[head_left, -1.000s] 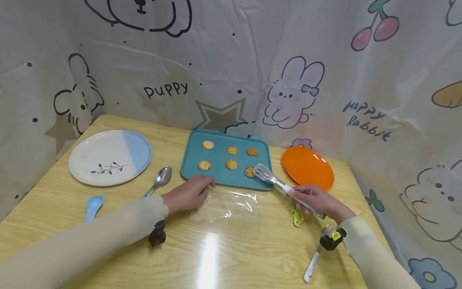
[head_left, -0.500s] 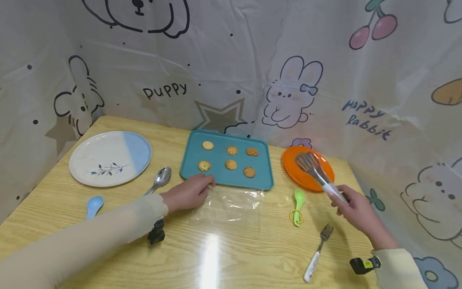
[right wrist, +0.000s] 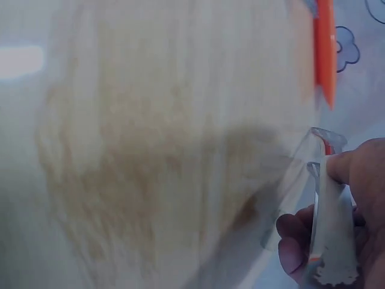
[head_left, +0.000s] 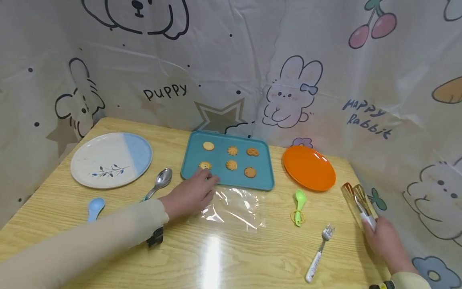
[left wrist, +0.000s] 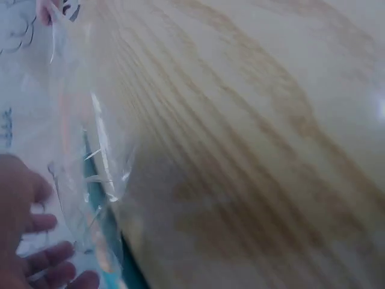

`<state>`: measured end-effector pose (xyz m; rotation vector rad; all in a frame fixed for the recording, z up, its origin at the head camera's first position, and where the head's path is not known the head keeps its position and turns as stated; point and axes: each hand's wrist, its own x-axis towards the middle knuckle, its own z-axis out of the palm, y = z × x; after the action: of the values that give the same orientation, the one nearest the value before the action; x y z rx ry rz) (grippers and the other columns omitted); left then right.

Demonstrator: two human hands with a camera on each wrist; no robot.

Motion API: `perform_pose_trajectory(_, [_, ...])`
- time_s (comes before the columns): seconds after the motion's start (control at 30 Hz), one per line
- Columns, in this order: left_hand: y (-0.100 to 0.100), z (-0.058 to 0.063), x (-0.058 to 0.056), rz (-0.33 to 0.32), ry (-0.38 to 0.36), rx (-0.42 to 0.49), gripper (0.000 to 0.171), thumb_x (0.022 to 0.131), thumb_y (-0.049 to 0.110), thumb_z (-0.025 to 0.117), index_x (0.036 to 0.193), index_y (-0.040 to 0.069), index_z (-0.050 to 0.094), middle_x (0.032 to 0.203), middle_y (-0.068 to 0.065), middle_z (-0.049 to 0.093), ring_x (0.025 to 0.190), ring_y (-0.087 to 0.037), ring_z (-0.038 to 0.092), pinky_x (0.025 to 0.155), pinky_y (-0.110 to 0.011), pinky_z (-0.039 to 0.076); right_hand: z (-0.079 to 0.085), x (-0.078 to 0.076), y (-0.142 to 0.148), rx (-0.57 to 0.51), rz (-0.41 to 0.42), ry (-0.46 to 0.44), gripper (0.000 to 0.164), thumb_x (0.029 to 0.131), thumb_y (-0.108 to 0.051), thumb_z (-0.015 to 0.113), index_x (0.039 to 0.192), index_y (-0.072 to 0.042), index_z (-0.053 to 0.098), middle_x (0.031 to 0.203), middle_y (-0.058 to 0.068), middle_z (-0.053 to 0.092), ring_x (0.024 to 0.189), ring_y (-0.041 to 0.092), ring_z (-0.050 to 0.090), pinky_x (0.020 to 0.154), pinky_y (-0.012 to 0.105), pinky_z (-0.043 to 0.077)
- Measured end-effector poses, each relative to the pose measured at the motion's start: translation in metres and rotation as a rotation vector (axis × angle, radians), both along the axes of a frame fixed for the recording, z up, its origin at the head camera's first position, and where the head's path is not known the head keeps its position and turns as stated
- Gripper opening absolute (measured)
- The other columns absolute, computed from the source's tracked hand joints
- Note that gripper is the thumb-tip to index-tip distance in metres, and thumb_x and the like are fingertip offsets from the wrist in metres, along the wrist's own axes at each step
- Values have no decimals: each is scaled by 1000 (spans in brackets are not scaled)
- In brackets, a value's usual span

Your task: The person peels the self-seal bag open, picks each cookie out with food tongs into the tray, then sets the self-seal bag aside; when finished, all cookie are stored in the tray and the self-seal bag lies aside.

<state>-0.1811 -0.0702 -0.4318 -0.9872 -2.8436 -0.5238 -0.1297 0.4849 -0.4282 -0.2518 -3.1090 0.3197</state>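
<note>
My left hand (head_left: 191, 194) reaches over the near left edge of the teal tray (head_left: 266, 176), just below a flower-shaped cookie (head_left: 204, 165). Its fingers are relaxed and apart, and in the left wrist view the hand (left wrist: 27, 241) holds nothing. A clear plastic bag (head_left: 232, 204) lies flat beside it, in front of the tray. Out by the table's right edge, my right hand (head_left: 384, 241) grips metal serving tongs (head_left: 361, 198) by the pale handle. The right wrist view shows the thumb and fingers curled round that tongs handle (right wrist: 334, 223).
An orange plate (head_left: 308, 168) stands right of the tray, a white and blue plate (head_left: 108, 160) left. On the table lie a metal spoon (head_left: 162, 180), a blue spoon (head_left: 95, 206), a green spoon (head_left: 299, 204) and a fork (head_left: 319, 253). A printed curtain (head_left: 223, 52) rises behind.
My right hand has carried the tongs from above the tray, past the orange plate, to the table's right edge. My left fingers have loosened and spread at the tray's edge.
</note>
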Motion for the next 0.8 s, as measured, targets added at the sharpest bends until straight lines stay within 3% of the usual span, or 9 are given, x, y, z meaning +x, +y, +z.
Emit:
perform_pose_trajectory(0.07, [4, 4, 4, -49, 68, -75, 39, 100, 31, 48, 134, 14, 52, 130, -9, 53, 120, -26, 47, 93, -42, 48, -4, -1, 0, 4, -4, -19, 48, 103, -29, 39, 97, 18, 44, 74, 22, 50, 64, 26, 48, 53, 32, 36])
perform_pose_trajectory(0.13, [6, 6, 9, -113, 86, -156, 49, 100, 41, 46, 143, 17, 46, 145, -11, 45, 135, -31, 40, 105, -49, 42, -6, -2, -1, 10, -18, -56, 49, 103, -30, 40, 96, 17, 46, 76, 22, 50, 66, 26, 48, 54, 33, 37])
perform_pose_trajectory(0.3, [3, 1, 20, -218, 1, -294, 62, 100, 53, 38, 153, 22, 29, 161, -12, 25, 149, -33, 23, 116, -54, 28, -9, -8, -4, 31, -84, -199, 60, 102, -43, 41, 100, 16, 47, 82, 22, 50, 72, 28, 48, 61, 37, 41])
perform_pose_trajectory(0.53, [-2, -8, 29, -250, -133, -349, 63, 100, 57, 34, 155, 28, 22, 163, -11, 15, 151, -31, 17, 119, -54, 23, -9, -9, -5, 16, -114, -250, 59, 101, -43, 44, 103, 17, 46, 84, 24, 51, 74, 28, 48, 62, 38, 42])
perform_pose_trajectory(0.8, [2, -22, 35, -247, -111, -359, 66, 100, 59, 29, 156, 27, 16, 164, -12, 9, 152, -32, 12, 119, -57, 19, -3, -4, -7, 26, -133, -303, 56, 97, -40, 49, 101, 16, 47, 83, 24, 52, 73, 29, 50, 62, 38, 45])
